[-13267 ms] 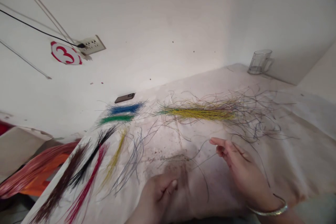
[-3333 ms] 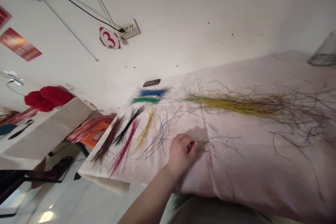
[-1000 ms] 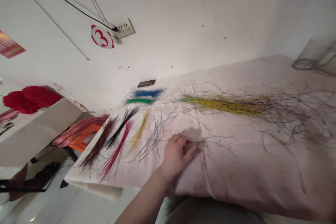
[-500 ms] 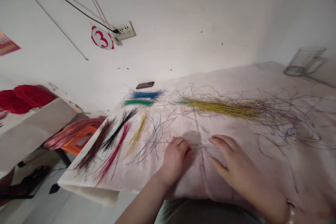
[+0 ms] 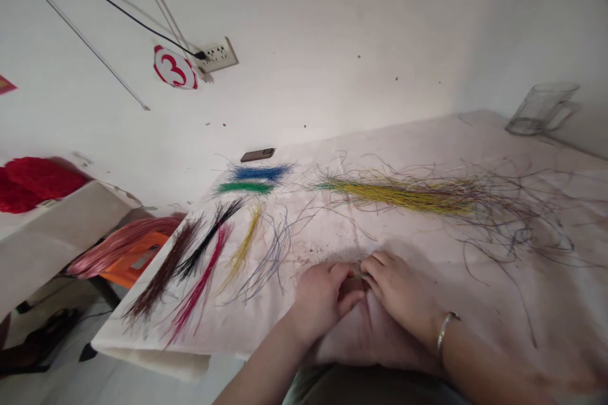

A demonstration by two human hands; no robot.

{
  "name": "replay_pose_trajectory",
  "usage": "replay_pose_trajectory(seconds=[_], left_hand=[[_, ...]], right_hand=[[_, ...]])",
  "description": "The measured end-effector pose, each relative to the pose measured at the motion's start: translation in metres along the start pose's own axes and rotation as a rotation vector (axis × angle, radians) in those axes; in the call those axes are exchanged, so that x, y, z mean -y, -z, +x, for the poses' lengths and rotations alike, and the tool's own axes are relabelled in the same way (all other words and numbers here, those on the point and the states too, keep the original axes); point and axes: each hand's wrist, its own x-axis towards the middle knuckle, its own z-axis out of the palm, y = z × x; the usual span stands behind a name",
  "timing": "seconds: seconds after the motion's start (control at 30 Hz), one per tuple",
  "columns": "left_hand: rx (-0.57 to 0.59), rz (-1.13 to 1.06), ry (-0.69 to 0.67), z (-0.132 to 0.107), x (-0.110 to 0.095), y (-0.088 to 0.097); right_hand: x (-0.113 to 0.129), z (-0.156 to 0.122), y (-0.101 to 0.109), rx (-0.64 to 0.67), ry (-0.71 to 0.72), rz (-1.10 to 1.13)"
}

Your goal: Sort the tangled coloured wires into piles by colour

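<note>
My left hand (image 5: 323, 294) and my right hand (image 5: 392, 281) meet fingertip to fingertip low over the cloth-covered table (image 5: 408, 139). Both are closed in a pinch. Between them shows a short pale piece of thin wire (image 5: 358, 275), mostly hidden by the fingers; how many strands it has I cannot tell. To the left of my left hand lies a loose bunch of blue-grey wires (image 5: 273, 259). Beyond my hands a long bundle of yellow wires (image 5: 403, 195) stretches to the right, its far end fanning into a tangle (image 5: 517, 221).
Sorted wire bunches lie leftward: yellow (image 5: 244, 247), red (image 5: 202, 288), black (image 5: 209, 240), brown (image 5: 166, 269), green (image 5: 244, 188) and blue (image 5: 263, 173). A phone (image 5: 258, 155) rests near the wall. At the back right stands a clear jug (image 5: 541, 111). An orange stool (image 5: 133, 259) bears pink strands (image 5: 128, 237).
My right hand, previously apart with its fingers spread around thin strands, has moved left and closed against my left hand. The view has shifted slightly.
</note>
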Motion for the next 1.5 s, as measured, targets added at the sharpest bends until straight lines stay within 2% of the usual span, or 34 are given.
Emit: replay_pose_trajectory(seconds=[0.1, 0.23, 0.33, 0.47, 0.57, 0.73, 0.87, 1.13, 1.23, 1.37, 1.5], left_hand=[[0.015, -0.042, -0.019, 0.0, 0.0, 0.001], [-0.035, -0.136, -0.005, 0.0, 0.003, 0.003], [-0.051, -0.194, 0.017, -0.001, 0.004, 0.005], [-0.04, -0.222, -0.037, -0.003, 0.002, 0.008], [-0.006, -0.129, -0.076, -0.003, 0.0, 0.008], [0.059, 0.035, -0.187, -0.004, 0.0, 0.005], [0.07, 0.032, -0.254, -0.003, 0.0, 0.006], [0.106, 0.01, -0.331, 0.017, 0.001, 0.029], [0.094, 0.119, -0.329, 0.028, 0.009, 0.027], [0.138, 0.354, -0.356, 0.034, 0.022, 0.021], [0.148, 0.417, -0.347, 0.035, 0.029, 0.02]], right_hand=[[0.0, 0.0, 0.003, 0.022, 0.022, -0.015], [-0.002, -0.004, 0.007, 0.074, 0.025, 0.001], [-0.006, -0.008, 0.009, 0.066, 0.007, 0.036], [-0.013, -0.012, 0.011, 0.062, 0.054, 0.061], [-0.019, -0.016, 0.015, 0.095, 0.118, 0.022], [-0.033, -0.034, 0.019, 0.14, 0.229, -0.181], [-0.055, -0.048, 0.024, 0.153, 0.287, -0.336], [-0.089, -0.042, 0.047, 0.072, 0.273, -0.308], [-0.097, -0.035, 0.048, 0.063, 0.237, -0.326], [-0.108, -0.03, 0.042, 0.068, 0.208, -0.375], [-0.11, -0.027, 0.04, 0.067, 0.21, -0.397]])
